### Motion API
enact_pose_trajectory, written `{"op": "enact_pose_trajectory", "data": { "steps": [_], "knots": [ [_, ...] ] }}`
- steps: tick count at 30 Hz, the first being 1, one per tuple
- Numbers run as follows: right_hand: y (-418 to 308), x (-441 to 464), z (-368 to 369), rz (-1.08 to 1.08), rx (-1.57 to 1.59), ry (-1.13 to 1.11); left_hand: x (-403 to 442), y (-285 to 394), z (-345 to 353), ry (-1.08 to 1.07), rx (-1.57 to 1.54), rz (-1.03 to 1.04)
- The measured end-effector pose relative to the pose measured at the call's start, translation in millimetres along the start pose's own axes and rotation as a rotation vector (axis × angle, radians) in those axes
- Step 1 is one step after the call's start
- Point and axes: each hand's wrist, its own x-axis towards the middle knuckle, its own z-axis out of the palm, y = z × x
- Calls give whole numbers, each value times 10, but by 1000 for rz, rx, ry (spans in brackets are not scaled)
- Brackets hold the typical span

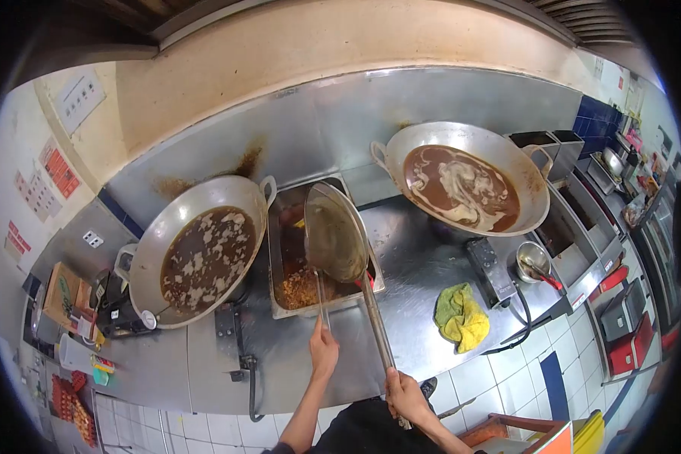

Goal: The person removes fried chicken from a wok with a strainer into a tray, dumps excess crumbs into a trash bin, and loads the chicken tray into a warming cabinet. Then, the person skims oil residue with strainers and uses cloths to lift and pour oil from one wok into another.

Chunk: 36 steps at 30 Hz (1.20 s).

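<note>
My right hand [407, 397] is closed around the long handle of a large round skimmer [327, 234]. The skimmer's bowl is tilted over a rectangular metal tray [374, 286], hiding much of its inside. In my left hand [324, 352] is a slim metal utensil [323, 299], whose kind I cannot make out. Its upper end reaches the lower edge of the skimmer. Brown fried bits [299, 290] lie in the near part of the tray, with dark liquid behind them.
A wok [151, 250] of brown liquid with pale floating patches stands at left. Another wok [533, 189] with swirling foam stands at right. A yellow-green cloth [463, 318], a burner control [490, 268] and a small metal bowl [532, 261] with a red-handled utensil are on the right.
</note>
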Motion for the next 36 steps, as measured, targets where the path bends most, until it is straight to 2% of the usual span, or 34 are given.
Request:
{"op": "enact_pose_trajectory", "data": {
  "steps": [1, 5, 7, 8, 10, 11, 13, 15, 17, 19, 20, 22, 23, 25, 26, 28, 29, 31, 34, 36],
  "knots": [
    [-55, -40, -26, -17, -18, 3, 45, -18, -6, 12, -20, -62],
    [-9, -31, -8, 16, -26, 21, -28, 141, -120, 64, -45, -15],
    [-29, -38, 3, -21, -39, 4, -64, 75, -146, -69, 53, 53],
    [-17, -58, 3, -15, -43, -6, -89, 48, -155, -62, 55, 44],
    [-34, -40, -6, -35, -75, 23, -36, 246, -142, 22, -58, -152],
    [65, 6, -7, -82, -119, 59, -69, 229, -141, 14, -59, -145],
    [22, -7, 9, -58, -113, 68, -222, 66, -167, 13, 11, 124],
    [27, -13, 31, -26, -108, 59, -233, -29, -173, -32, 59, 99],
    [81, 2, 53, -105, -180, 110, -263, -101, -218, -73, 106, 67],
    [136, 34, 48, -116, -172, 105, -169, 83, -248, 68, 10, -57],
    [208, 26, 32, -117, -176, 97, -219, 109, -276, 60, 7, -51],
    [281, 114, 52, -279, -284, 170, -350, 86, -362, -25, 74, 68],
    [313, 115, 37, -207, -295, 147, -285, 0, -354, -19, 71, 69],
    [-33, -59, 16, -17, -261, 77, -150, -165, -339, -3, 271, 176],
    [-49, -82, 9, -29, -265, 73, -137, -163, -339, 9, 268, 182],
    [-18, -90, -44, 0, -129, 49, -137, 78, -260, 95, -18, -4],
    [25, -78, -36, 9, -101, 40, -110, -2, -212, 98, -31, -4],
    [14, -68, -5, -9, -69, 15, -86, -162, -228, 11, 81, 177],
    [-23, -96, -22, -33, -40, -4, -10, -138, -121, 101, -18, 64],
    [-48, -95, -45, 14, -53, -3, 44, -82, -133, 126, -8, 128]
  ]
}}
